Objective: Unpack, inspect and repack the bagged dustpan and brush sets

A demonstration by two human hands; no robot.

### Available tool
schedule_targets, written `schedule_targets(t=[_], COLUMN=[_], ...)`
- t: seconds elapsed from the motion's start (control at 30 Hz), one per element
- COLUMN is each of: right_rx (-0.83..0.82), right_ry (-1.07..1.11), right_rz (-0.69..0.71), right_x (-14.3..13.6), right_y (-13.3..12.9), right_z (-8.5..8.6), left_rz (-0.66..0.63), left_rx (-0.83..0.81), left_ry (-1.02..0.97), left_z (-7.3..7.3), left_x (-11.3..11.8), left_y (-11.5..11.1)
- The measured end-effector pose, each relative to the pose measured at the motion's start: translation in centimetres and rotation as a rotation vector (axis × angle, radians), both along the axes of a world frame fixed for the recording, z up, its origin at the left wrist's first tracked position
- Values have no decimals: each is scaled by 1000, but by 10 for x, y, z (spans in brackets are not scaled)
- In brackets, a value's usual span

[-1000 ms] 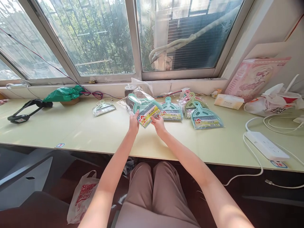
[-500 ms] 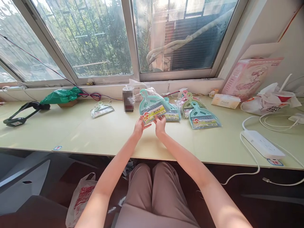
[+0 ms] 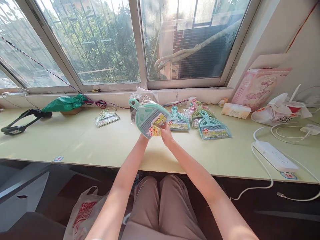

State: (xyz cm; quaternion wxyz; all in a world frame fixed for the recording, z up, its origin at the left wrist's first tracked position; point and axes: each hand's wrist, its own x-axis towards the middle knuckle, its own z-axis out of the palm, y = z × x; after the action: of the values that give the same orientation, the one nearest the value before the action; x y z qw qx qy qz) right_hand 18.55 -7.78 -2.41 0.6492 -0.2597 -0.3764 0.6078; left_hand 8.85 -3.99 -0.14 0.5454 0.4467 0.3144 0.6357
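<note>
A mint-green dustpan with a grey-bristled brush (image 3: 149, 117), in clear wrapping with a yellow label, is held up over the table, its handle pointing up and left. My right hand (image 3: 166, 133) is closed on its lower right edge, thumb on the label. My left hand (image 3: 144, 138) supports it from behind at the lower left, and its fingers are hidden by the dustpan. Just behind to the right lies another mint dustpan set (image 3: 178, 120). Farther right are a green dustpan set (image 3: 199, 113), a pink one partly hidden behind it, and a mint one (image 3: 213, 126).
A small dustpan set (image 3: 107, 118) lies to the left, near a black headset (image 3: 23, 124) and a green plastic bag (image 3: 63, 102). A cup (image 3: 133, 115) stands partly hidden behind the held dustpan. At right are a tissue pack (image 3: 235, 110), a pink box (image 3: 261, 87) and a power strip (image 3: 275, 156).
The held dustpan has turned so its handle swings left and has moved slightly left. My left hand, with its thumb in front before, is now mostly behind it.
</note>
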Motion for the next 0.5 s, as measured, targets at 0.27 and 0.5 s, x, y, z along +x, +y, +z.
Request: schedule_targets(t=[0.27, 0.5], right_rx=[33, 0], right_ry=[67, 59], right_rz=[-206, -344], right_x=[4, 10], right_y=[1, 8], right_z=[0, 1], left_rz=[-95, 17], left_rx=[-111, -103], left_ry=[-172, 81], left_z=[-2, 15], left_x=[2, 3], left_y=[-13, -56])
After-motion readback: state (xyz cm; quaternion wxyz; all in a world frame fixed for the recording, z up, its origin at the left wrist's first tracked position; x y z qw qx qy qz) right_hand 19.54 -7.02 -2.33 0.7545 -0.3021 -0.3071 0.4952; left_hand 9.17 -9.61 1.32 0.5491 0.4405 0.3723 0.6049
